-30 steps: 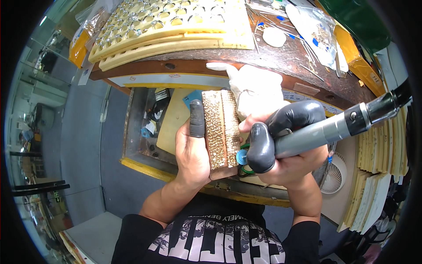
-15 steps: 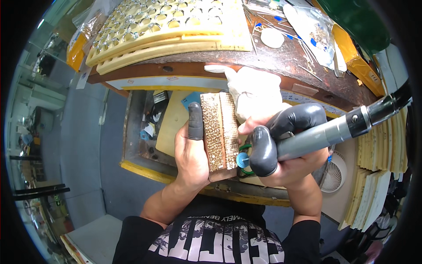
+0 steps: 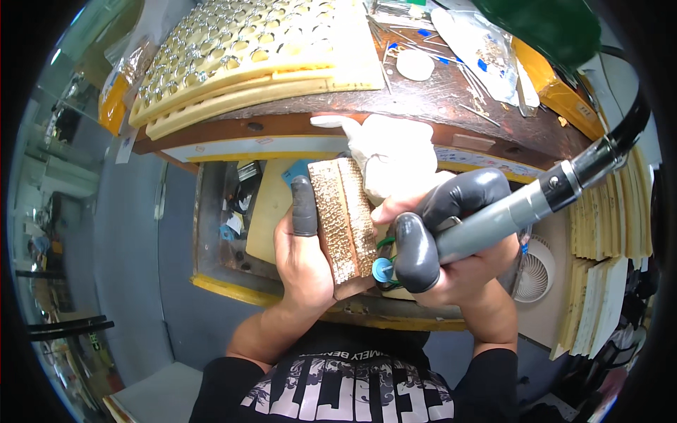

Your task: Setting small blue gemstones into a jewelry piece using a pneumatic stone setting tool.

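My left hand, a black cot on its thumb, grips a small wooden block. Two bumpy, gold-coloured strips run lengthwise along the block's upper face, a narrow groove between them. Pen-like in my right hand is a grey rotary handpiece, held between fingers in black cots. Its small blue disc sits right beside the lower right edge of the block; whether they touch, I cannot tell. One bare right fingertip reaches the right side of the strips.
Beyond the block, a white cloth-like bundle is at the bench edge. Yellow trays of rings stand on the dark wooden bench, near thin metal rods. Below lies an open drawer. A white fan and stacked boards are right.
The block has tilted slightly, its far end leaning left. Both hands and the handpiece appear a little further left, and the whole view has shifted too.
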Tool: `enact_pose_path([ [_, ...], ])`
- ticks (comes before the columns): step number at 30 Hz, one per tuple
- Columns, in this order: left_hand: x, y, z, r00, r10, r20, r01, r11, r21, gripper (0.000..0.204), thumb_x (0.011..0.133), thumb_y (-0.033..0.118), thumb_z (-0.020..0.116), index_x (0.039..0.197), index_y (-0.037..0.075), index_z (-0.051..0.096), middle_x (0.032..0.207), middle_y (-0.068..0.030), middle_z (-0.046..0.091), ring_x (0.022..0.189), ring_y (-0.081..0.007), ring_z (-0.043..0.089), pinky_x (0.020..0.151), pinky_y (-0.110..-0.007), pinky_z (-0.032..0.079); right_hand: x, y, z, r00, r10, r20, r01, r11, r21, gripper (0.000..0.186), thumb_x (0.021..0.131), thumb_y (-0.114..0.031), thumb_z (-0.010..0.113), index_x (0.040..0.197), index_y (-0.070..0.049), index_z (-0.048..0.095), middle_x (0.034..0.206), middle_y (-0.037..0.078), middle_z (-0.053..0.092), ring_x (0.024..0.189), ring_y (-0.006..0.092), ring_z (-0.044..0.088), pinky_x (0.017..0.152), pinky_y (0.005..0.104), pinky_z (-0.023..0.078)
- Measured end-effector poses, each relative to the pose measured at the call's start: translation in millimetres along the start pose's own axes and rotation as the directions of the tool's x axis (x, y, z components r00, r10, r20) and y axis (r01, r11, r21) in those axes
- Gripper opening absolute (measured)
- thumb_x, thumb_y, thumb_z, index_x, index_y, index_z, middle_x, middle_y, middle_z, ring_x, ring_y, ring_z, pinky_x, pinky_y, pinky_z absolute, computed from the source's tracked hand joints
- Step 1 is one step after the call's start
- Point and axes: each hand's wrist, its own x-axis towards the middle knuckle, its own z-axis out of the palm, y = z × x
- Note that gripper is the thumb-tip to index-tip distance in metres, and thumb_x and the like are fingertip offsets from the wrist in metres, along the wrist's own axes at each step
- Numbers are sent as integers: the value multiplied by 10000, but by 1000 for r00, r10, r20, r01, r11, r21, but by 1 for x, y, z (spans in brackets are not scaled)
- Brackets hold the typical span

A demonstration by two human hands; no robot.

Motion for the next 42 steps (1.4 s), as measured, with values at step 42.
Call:
enact_pose_path([
  [42, -8, -9, 16, 984, 168, -53, -170, 985, -30, 485, 1070, 390, 400, 1098, -41, 619, 960, -130, 698, 772, -162, 691, 651, -274, 561, 8, 1, 20, 933, -137, -334, 165, 985, 57, 149, 773, 50, 670, 809, 39, 527, 661, 58, 587, 582, 134, 661, 511, 247, 497],
])
